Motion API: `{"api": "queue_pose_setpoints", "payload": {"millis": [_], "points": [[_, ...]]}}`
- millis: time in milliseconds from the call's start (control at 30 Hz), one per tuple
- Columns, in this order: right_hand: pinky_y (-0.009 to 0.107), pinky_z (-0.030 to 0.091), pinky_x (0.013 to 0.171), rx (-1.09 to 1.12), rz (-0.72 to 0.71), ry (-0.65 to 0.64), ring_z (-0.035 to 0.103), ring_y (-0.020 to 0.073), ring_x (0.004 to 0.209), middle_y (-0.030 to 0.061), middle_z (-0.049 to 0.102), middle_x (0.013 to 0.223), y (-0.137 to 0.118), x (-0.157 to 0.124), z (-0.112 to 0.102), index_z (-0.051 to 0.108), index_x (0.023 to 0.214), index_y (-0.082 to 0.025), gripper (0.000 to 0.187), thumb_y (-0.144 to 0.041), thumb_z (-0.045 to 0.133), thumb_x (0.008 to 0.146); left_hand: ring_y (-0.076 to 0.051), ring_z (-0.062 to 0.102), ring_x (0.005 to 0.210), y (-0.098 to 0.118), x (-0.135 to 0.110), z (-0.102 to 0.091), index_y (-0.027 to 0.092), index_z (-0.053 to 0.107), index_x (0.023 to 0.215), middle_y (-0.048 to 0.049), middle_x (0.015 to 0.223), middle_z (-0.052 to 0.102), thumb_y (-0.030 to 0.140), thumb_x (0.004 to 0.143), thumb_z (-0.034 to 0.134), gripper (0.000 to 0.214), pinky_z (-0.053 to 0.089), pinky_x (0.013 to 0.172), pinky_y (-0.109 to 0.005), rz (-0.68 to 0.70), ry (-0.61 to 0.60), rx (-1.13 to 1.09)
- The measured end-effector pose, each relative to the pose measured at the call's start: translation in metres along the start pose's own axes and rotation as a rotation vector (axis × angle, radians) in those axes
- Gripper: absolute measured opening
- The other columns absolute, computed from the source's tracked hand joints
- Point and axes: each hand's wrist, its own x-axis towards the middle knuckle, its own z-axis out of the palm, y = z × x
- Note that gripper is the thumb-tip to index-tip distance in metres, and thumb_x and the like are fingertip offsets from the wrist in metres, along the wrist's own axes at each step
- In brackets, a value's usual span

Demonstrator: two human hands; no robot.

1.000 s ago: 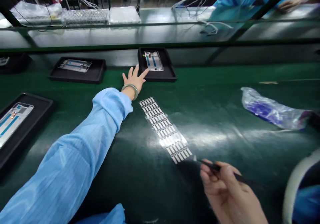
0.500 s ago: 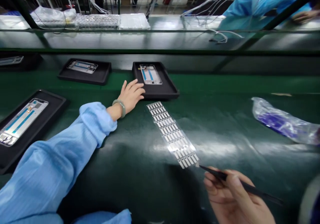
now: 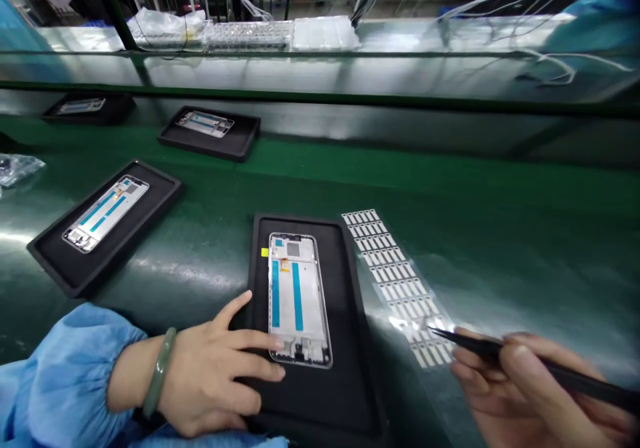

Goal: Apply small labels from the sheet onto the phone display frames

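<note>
My left hand (image 3: 220,365), with a green bangle on its wrist, lies with fingers spread over the left edge of a black tray (image 3: 345,395). Its fingertips reach the lower end of a silver phone frame (image 3: 310,301) with two blue strips, which lies in that tray. In my right hand (image 3: 530,381) is a pair of black tweezers (image 3: 480,347), pinched between thumb and fingers. The tips point left, over the lower part of a clear sheet of small grey-white stickers (image 3: 385,255). Whether they hold a sticker is hard to make out.
On the left stands another black tray (image 3: 155,201) with a phone frame. Farther back are two more such trays (image 3: 245,138) (image 3: 120,105). A plastic bag (image 3: 20,168) lies at the left edge. Behind the green rail (image 3: 320,98) are clear plastic trays (image 3: 325,33) and white cables (image 3: 565,68).
The black tray with its phone frame has come nearer, along with my left hand. The view has shifted to the right. My right hand still grips the tweezers, whose tips now overlap the sticker sheet.
</note>
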Motion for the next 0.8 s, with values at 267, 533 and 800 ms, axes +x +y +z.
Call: {"api": "queue_pose_setpoints", "payload": {"millis": [267, 533, 800], "points": [[0.025, 0.061, 0.062, -0.054, 0.058, -0.277, 0.070, 0.0142, 0.063, -0.0010, 0.070, 0.069, -0.011, 0.005, 0.093, 0.066, 0.073, -0.022, 0.037, -0.044, 0.087, 0.052, -0.020, 0.059, 0.117, -0.056, 0.030, -0.023, 0.018, 0.061, 0.108, -0.0104, 0.120, 0.067, 0.029, 0.097, 0.051, 0.018, 0.033, 0.113, -0.044, -0.224, 0.301, 0.239], [0.028, 0.063, 0.063, -0.134, -0.019, -0.359, 0.071, 0.0153, 0.062, 0.0007, 0.070, 0.065, 0.019, 0.024, 0.141, 0.066, 0.078, -0.017, 0.034, -0.041, 0.084, 0.062, -0.026, 0.060, 0.116, -0.088, 0.058, -0.018, 0.019, 0.057, 0.091, -0.0089, 0.111, 0.068, 0.036, 0.091, 0.059, 0.017, 0.034, 0.109, -0.054, -0.423, 0.275, 0.251], [0.028, 0.063, 0.067, -0.280, -0.135, -0.420, 0.073, 0.0164, 0.068, -0.0008, 0.072, 0.072, 0.027, 0.019, 0.126, 0.066, 0.083, -0.020, 0.027, -0.039, 0.080, 0.070, -0.025, 0.054, 0.126, -0.072, 0.051, -0.016, 0.019, 0.056, 0.085, -0.0077, 0.114, 0.067, 0.032, 0.093, 0.057, 0.015, 0.023, 0.116, -0.058, -0.476, 0.304, 0.191]]}}
